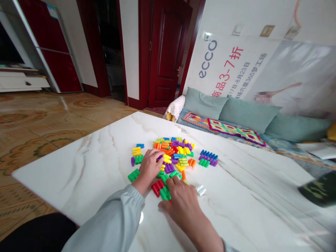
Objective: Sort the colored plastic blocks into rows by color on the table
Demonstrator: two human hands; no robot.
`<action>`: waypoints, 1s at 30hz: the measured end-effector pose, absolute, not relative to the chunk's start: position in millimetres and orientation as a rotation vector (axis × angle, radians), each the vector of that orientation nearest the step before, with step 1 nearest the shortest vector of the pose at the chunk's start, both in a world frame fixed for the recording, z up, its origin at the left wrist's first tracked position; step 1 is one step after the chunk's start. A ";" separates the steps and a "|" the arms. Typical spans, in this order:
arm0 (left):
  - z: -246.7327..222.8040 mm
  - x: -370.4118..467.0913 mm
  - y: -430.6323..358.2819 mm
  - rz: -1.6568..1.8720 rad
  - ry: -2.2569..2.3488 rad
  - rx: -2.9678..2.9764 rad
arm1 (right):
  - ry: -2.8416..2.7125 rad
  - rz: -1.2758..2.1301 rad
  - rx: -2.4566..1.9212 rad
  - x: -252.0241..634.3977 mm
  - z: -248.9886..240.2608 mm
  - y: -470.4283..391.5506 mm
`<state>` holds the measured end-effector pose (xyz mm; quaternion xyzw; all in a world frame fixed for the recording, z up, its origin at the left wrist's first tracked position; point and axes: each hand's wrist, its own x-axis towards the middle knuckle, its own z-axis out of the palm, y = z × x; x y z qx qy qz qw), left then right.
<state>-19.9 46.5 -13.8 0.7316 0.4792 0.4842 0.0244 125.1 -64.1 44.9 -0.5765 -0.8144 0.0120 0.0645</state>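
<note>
Many colourful plastic building blocks, shaped like joined short tubes, lie in a loose pile (pixel 183 150) on the white marble-patterned table (pixel 105 150). My left hand (pixel 151 165) is at the pile's left side, its fingers closed on a yellow-and-purple block (pixel 166 159); the palm side is hidden. Nearer to me, my right hand (pixel 182 192) lies low over the front of the pile. Its thumb stands apart from the fingers, and the fingertips touch green blocks (pixel 165 192). A red block (pixel 157 187) sits just left of it, and a white block (pixel 201 190) lies to its right.
Blue, purple and green blocks (pixel 208 157) form a separate group on the right. A dark camouflage-patterned object (pixel 320 189) stands at the table's right edge. Behind the table is a sofa with grey-green cushions (pixel 246 113). A dark red door (pixel 168 52) is at the back.
</note>
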 end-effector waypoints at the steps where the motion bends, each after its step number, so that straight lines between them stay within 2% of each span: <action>1: -13.8 -19.8 46.3 1.497 1.476 2.265 | -2.469 0.009 -1.770 120.5 41.9 -66.2; 10: -16.6 -20.0 46.9 1.493 1.447 2.275 | -2.416 -0.085 -1.789 117.0 26.9 -72.8; 22: -13.3 -20.9 48.6 1.493 1.397 2.220 | -2.297 0.186 -1.685 132.1 32.5 -52.9; 30: 4.8 -22.3 28.4 1.487 0.993 1.929 | -1.745 0.343 -1.401 156.6 21.9 -38.4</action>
